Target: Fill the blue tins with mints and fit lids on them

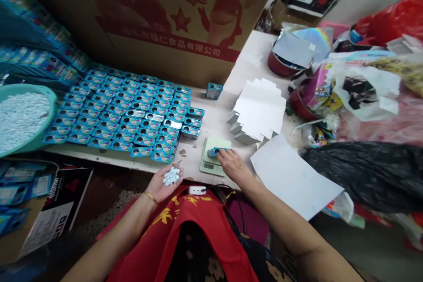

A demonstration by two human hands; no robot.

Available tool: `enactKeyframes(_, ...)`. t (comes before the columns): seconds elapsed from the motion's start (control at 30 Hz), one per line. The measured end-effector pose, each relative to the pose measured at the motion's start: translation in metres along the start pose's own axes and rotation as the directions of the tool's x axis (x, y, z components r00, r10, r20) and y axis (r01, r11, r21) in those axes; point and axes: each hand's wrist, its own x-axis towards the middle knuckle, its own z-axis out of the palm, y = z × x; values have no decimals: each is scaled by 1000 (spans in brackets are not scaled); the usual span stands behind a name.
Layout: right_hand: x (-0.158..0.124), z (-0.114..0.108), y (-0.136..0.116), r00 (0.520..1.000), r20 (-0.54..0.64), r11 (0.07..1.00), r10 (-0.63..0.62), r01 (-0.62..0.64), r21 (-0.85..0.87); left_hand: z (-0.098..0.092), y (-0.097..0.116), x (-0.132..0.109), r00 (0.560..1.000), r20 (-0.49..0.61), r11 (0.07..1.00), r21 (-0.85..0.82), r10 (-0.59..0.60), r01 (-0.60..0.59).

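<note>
Pale blue candies, small and rounded, lying loose, heaping in upturned palm of left hand. Small blue box resting on pale green scale, long side running roughly left to right, dark round spot showing, right end partly hiding under fingers of right hand. Scale lying flat, its display facing wearer, reading too small to tell. Candies sitting left of box, apart from it, nearer wearer's body.

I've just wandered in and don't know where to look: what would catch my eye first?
Probably the rows of small blue packs on the left of the table, with a cardboard box towering behind them. At the front edge, the left hand cups pale blue pellets, while the right hand is at another pack on a digital scale.
</note>
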Motion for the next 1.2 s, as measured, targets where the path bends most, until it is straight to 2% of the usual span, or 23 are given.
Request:
enactKeyframes(0.07,-6,4,-1,998,-23,997,50,-49,55,5,-3,2,1000,11,1000,24,-8,8)
enactKeyframes(0.13,-17,7,7,983,-89,980,158,-146,136,4,-6,3,1000,22,999,32,-12,11)
enactKeyframes(0.2,-32,11,19,933,-159,929,323,-280,242,-1,-9,3,1000,26,999,31,-13,12)
enactKeyframes(0.27,-51,17,29,869,-177,853,462,-381,357,-6,-13,3,1000,10,999,30,-12,12)
enactKeyframes(0.33,-67,25,35,840,-159,799,519,-410,439,-10,-16,2,1000,-20,999,33,-13,14)
enactKeyframes(0.47,-82,37,36,823,-188,776,535,-391,496,-10,-21,2,997,-74,999,34,-13,16)
enactKeyframes(0.67,-72,41,38,808,-212,745,549,-358,564,-6,-22,6,999,-41,999,41,-6,8)
enactKeyframes(1.0,-61,67,45,836,-168,695,522,-303,653,-10,-24,7,999,-41,999,46,21,-19)
enactKeyframes(1.1,-59,59,45,832,-183,691,523,-289,662,-9,-24,8,999,-40,999,51,14,-12)
enactKeyframes(1.2,-57,36,26,821,-238,717,519,-267,644,-4,-25,10,999,-35,998,56,-6,8)
